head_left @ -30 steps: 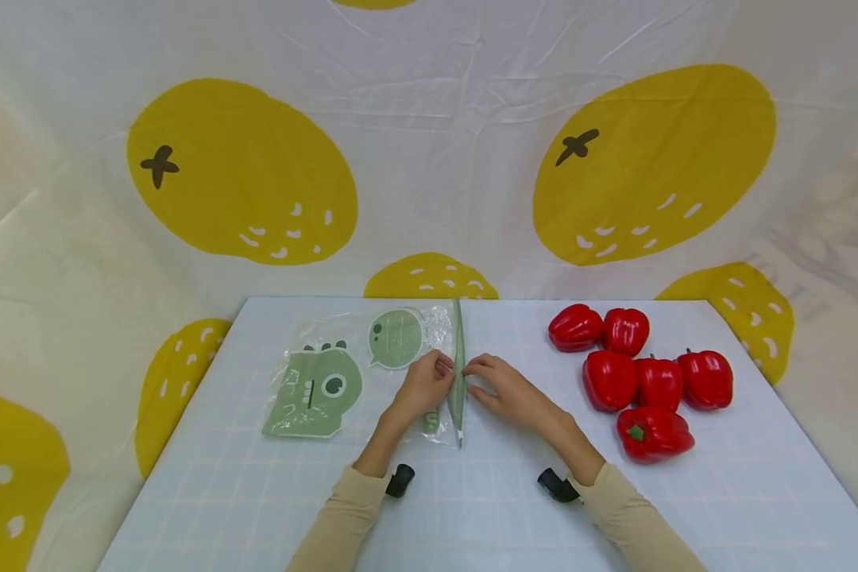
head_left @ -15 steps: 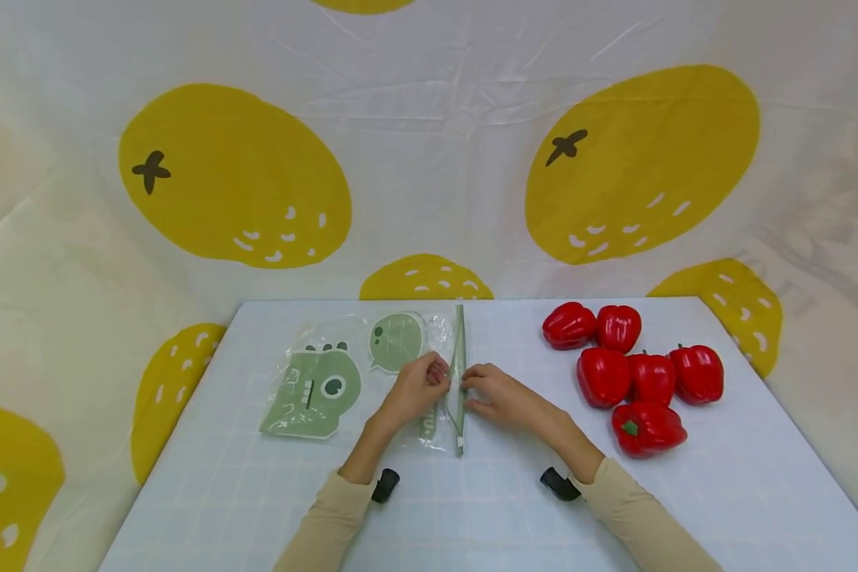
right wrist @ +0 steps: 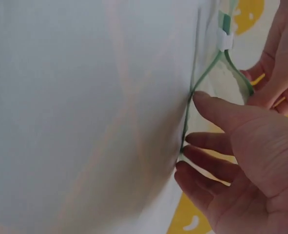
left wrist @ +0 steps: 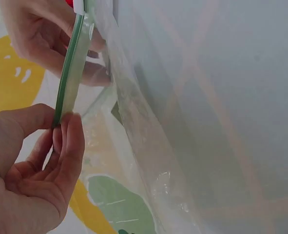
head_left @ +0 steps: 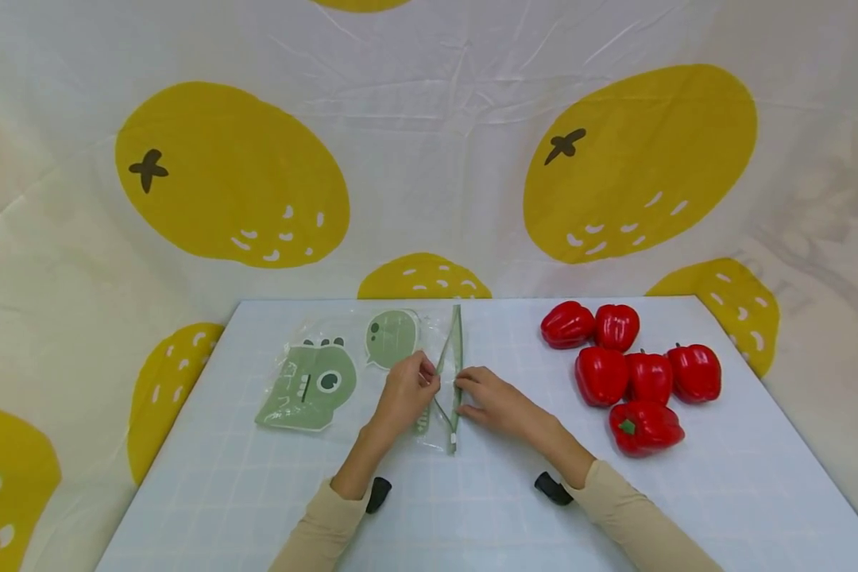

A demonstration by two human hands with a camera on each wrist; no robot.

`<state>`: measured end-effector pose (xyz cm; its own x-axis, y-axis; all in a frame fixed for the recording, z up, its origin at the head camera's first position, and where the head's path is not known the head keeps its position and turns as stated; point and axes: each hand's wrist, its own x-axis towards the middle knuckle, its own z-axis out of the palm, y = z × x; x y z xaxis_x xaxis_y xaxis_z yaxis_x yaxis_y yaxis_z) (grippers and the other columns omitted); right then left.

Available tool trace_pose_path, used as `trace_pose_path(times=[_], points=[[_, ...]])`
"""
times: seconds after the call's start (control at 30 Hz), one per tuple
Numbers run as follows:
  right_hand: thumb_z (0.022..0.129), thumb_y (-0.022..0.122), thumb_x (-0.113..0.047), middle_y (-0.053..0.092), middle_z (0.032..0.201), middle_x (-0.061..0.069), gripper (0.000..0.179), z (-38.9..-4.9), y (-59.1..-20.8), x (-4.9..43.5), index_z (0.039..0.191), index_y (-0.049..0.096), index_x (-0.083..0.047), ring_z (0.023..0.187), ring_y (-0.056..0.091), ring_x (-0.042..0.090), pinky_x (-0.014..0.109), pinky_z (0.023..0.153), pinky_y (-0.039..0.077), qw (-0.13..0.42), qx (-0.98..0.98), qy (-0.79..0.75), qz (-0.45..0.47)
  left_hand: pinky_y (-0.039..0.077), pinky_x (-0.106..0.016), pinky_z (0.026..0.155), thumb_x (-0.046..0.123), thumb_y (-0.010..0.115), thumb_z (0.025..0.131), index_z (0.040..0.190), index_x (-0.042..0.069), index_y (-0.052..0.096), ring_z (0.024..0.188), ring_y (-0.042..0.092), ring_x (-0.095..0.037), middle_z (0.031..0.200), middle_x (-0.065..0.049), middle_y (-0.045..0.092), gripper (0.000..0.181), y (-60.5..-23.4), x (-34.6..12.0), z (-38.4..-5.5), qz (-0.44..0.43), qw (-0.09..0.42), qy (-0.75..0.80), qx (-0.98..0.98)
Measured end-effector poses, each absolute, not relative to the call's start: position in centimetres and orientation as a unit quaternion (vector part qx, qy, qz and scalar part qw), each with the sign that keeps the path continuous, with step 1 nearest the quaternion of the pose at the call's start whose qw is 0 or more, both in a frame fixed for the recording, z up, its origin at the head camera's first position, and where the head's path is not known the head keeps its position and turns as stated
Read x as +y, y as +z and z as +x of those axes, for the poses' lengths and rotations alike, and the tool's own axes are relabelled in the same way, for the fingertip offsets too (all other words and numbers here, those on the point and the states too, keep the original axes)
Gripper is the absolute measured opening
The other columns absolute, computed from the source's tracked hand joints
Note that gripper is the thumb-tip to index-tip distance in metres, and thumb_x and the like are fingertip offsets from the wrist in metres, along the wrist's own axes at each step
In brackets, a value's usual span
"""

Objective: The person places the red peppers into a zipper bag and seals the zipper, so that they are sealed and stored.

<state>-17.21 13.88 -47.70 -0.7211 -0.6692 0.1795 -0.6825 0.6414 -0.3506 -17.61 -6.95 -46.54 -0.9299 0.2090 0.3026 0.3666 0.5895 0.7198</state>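
A clear zip bag with a green dinosaur print lies flat on the table. Its green zip edges are spread apart into a narrow gap, joined at a white slider at the near end. My left hand pinches one green edge between thumb and fingers and draws it up and left. Along the opposite edge, the spread fingertips and thumb tip of my right hand touch the bag from the right. In the right wrist view the thumb and fingers stand apart along that edge.
Several red bell peppers sit in a group on the right side of the white table. Behind the table hangs a pale cloth printed with large yellow fruit.
My left hand has moved left with its edge of the bag, and the gap between the two zip edges has widened. The right hand stays at the opposite edge.
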Motion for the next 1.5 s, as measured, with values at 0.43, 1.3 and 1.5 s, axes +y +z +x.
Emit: trace_pose_path(times=[0.43, 1.3, 1.5], points=[[0.092, 0.078, -0.021, 0.063, 0.127, 0.021, 0.045, -17.0, -48.0, 12.9, 0.124, 0.066, 0.009, 0.12, 0.058, 0.034, 0.046, 0.101, 0.052, 0.038, -0.921, 0.172, 0.346, 0.057, -0.037, 0.067, -0.003, 0.072, 0.082, 0.083, 0.006, 0.06, 0.07, 0.066, -0.02, 0.077, -0.006, 0.065, 0.015, -45.9, -7.2, -16.5, -0.09, 0.208, -0.379, -0.897], [0.091, 0.08, -0.025, 0.06, 0.125, 0.019, 0.048, -17.1, -47.9, 12.1, 0.122, 0.066, 0.008, 0.117, 0.056, 0.033, 0.043, 0.096, 0.056, 0.024, -0.929, 0.183, 0.32, 0.056, -0.032, 0.062, 0.007, 0.079, 0.086, 0.085, 0.005, 0.063, 0.064, 0.067, -0.017, 0.07, -0.002, 0.065, 0.016, -46.5, -8.4, -14.8, -0.057, 0.15, -0.43, -0.888], [0.091, 0.08, -0.025, 0.059, 0.126, 0.02, 0.049, -17.2, -48.2, 11.9, 0.124, 0.065, 0.008, 0.117, 0.055, 0.032, 0.042, 0.096, 0.056, 0.013, -0.934, 0.18, 0.308, 0.057, -0.03, 0.062, 0.003, 0.078, 0.085, 0.085, 0.005, 0.063, 0.065, 0.069, -0.017, 0.072, -0.003, 0.067, 0.015, -46.8, -8.5, -14.5, -0.048, 0.145, -0.452, -0.879]])
